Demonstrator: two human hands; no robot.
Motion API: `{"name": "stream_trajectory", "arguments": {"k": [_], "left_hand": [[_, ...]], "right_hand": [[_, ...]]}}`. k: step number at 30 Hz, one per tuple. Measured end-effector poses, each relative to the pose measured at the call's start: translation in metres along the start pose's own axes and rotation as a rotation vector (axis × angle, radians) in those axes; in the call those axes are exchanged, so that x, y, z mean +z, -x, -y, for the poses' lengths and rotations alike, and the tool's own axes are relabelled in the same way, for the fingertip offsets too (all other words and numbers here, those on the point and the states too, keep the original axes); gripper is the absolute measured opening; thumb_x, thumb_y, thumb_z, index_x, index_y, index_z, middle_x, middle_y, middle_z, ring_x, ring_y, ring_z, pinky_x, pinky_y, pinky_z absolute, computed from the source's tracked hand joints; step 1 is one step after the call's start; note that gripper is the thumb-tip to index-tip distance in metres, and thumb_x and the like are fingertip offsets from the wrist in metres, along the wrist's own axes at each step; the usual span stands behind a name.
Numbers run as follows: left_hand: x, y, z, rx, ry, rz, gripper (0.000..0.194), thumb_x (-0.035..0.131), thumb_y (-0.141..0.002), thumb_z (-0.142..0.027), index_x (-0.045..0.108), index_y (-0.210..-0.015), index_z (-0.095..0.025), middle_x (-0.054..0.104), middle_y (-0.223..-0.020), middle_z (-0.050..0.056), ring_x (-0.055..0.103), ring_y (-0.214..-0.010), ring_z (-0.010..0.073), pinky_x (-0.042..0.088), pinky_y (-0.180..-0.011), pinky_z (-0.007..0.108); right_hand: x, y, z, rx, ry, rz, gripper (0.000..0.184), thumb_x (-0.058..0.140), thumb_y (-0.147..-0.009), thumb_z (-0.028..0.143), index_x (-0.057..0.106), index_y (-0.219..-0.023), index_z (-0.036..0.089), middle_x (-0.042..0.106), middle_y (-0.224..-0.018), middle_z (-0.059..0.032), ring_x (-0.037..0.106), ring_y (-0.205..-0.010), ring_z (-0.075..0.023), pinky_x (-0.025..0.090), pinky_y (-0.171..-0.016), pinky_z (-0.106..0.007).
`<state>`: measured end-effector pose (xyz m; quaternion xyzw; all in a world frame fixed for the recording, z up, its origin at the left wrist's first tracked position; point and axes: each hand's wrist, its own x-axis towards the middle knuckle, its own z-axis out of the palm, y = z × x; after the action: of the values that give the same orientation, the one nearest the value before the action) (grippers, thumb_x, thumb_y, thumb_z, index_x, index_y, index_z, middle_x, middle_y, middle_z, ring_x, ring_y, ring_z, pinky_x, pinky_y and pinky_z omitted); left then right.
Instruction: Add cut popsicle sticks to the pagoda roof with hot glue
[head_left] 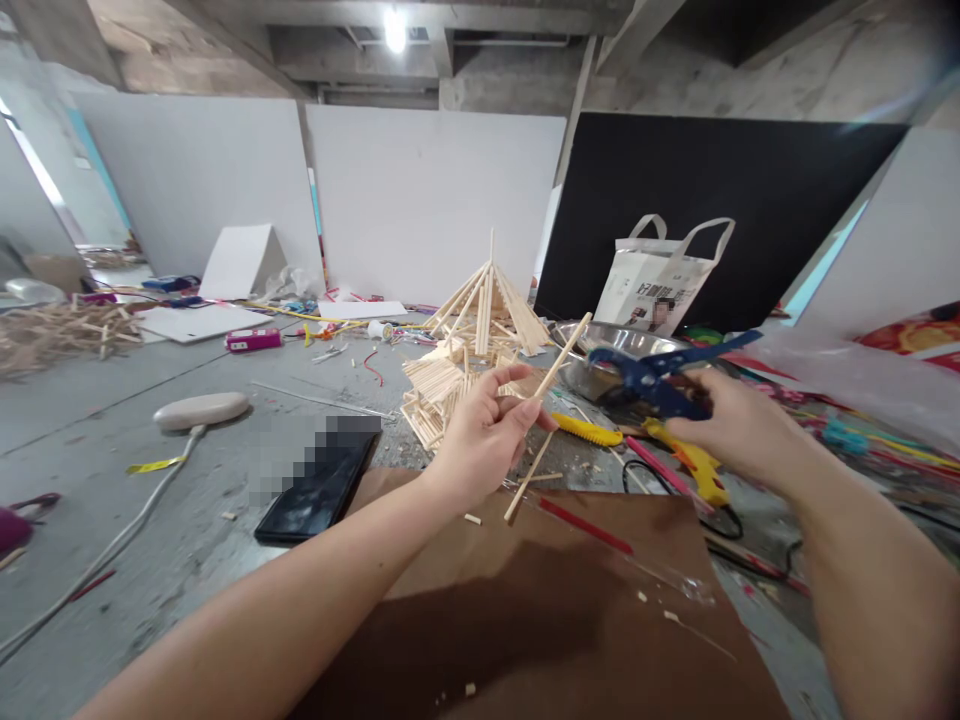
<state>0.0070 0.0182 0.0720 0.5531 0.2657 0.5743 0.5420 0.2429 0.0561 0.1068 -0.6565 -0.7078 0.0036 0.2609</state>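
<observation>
In the middle of the head view my left hand (491, 425) is closed on a thin wooden stick (564, 358), which slants up to the right above a brown board (480, 620). My right hand (720, 415) grips a dark blue hand cutter (652, 375), somewhat blurred, apart from the stick. Behind my left hand stands a model built of wooden sticks (435, 385), partly hidden by the hand. A cone-shaped stick roof (487, 305) with a pointed top rises at its back. A yellow utility knife (587, 430) lies between my hands.
A metal bowl (637, 345) and a white tote bag (649, 285) stand behind the cutter. A yellow glue gun (694, 465) lies below my right hand. On the left are a black phone (330, 490), a white corded device (201, 410) and a stick pile (60, 335).
</observation>
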Motion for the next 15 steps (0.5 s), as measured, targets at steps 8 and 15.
{"name": "stream_trajectory", "arguments": {"k": [8, 15], "left_hand": [[-0.002, 0.002, -0.002, -0.101, 0.070, 0.226, 0.060, 0.051, -0.076, -0.023, 0.021, -0.129, -0.019, 0.060, -0.065, -0.001, 0.032, -0.031, 0.0001, 0.023, -0.033, 0.016], [-0.006, 0.001, 0.005, -0.321, -0.010, 0.357, 0.060, 0.051, -0.076, -0.025, 0.024, -0.128, -0.015, 0.061, -0.069, 0.001, 0.031, -0.031, -0.0008, 0.019, -0.032, 0.016]], "right_hand": [[-0.008, 0.023, 0.027, 0.094, -1.266, 0.339, 0.013, 0.047, -0.069, 0.026, 0.053, -0.079, 0.020, 0.039, -0.059, 0.0053, 0.020, -0.031, -0.0009, 0.016, -0.029, -0.018], [0.002, 0.024, 0.030, 0.054, -1.402, 0.489, 0.013, 0.044, -0.066, 0.023, 0.055, -0.072, 0.018, 0.047, -0.061, 0.0006, 0.036, -0.037, -0.0066, 0.031, -0.030, -0.020]]}}
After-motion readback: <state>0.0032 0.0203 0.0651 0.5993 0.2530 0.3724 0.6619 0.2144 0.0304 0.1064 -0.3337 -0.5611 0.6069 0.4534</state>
